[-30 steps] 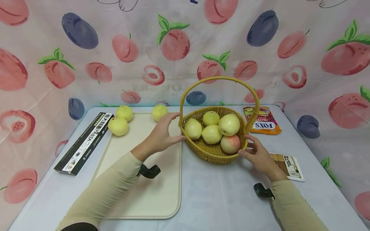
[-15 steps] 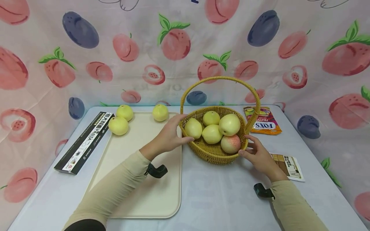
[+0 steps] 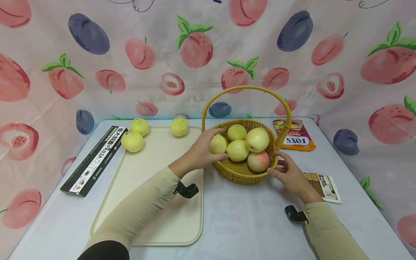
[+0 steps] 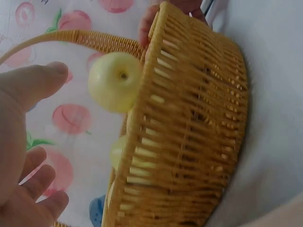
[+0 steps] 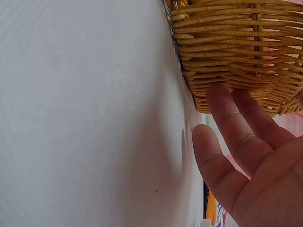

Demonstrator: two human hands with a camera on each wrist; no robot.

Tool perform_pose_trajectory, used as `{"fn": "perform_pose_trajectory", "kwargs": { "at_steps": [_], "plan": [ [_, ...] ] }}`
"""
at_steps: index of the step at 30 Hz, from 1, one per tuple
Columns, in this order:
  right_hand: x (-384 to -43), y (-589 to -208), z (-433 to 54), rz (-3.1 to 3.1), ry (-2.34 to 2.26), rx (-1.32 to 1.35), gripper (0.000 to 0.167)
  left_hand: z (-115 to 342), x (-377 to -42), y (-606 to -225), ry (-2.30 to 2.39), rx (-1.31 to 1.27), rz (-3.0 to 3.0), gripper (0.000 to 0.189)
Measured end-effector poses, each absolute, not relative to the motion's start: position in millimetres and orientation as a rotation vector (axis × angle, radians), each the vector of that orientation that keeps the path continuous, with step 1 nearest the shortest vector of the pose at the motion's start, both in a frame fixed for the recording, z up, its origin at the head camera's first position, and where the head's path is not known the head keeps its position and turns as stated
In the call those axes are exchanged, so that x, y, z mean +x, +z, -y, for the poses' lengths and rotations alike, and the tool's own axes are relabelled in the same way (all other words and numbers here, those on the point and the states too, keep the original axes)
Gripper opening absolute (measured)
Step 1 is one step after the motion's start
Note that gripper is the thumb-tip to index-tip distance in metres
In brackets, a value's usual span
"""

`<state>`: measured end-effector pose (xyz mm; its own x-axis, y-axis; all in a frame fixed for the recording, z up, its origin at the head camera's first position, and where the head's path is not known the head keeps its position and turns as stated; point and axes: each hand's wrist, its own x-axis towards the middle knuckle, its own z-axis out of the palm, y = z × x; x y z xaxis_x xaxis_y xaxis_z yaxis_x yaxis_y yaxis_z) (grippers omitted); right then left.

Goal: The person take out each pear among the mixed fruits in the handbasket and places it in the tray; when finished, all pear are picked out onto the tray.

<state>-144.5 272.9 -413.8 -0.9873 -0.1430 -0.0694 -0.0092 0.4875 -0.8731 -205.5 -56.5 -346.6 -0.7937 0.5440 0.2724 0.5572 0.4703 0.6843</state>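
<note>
A yellow wicker basket (image 3: pixel 242 177) with a tall arched handle stands right of the middle, holding several pale yellow apple-like fruits (image 3: pixel 238 151) and a pink-blushed peach (image 3: pixel 259 161). My left hand (image 3: pixel 203 150) reaches over the basket's left rim, thumb and fingers spread about the leftmost yellow fruit (image 3: pixel 218 144). In the left wrist view the thumb and fingers (image 4: pixel 40 182) stand apart with nothing gripped between them. My right hand (image 3: pixel 290 177) holds the basket's right rim, its fingertips against the woven outer wall (image 5: pixel 236 56) in the right wrist view.
A cream tray (image 3: pixel 162 224) lies left of the basket, with three yellow fruits (image 3: pixel 132 141) by its far edge. A black-and-white pasta box (image 3: pixel 94 162) lies along its left. Right of the basket are a Fox's candy bag (image 3: pixel 297 139) and a brown-and-white packet (image 3: pixel 325 186).
My left hand has moved right, from beside the basket's left rim to over the leftmost fruit. The right hand and the basket have stayed in place.
</note>
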Motion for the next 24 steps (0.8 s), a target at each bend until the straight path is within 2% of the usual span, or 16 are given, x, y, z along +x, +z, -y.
{"fn": "perform_pose_trajectory", "kwargs": {
  "at_steps": [24],
  "plan": [
    [-142.8, -413.2, -273.3, -2.604, -1.502, -0.102, 0.077, 0.6, -230.7, -356.8, -1.375, -0.961, 2.76, 0.083]
  ]
}}
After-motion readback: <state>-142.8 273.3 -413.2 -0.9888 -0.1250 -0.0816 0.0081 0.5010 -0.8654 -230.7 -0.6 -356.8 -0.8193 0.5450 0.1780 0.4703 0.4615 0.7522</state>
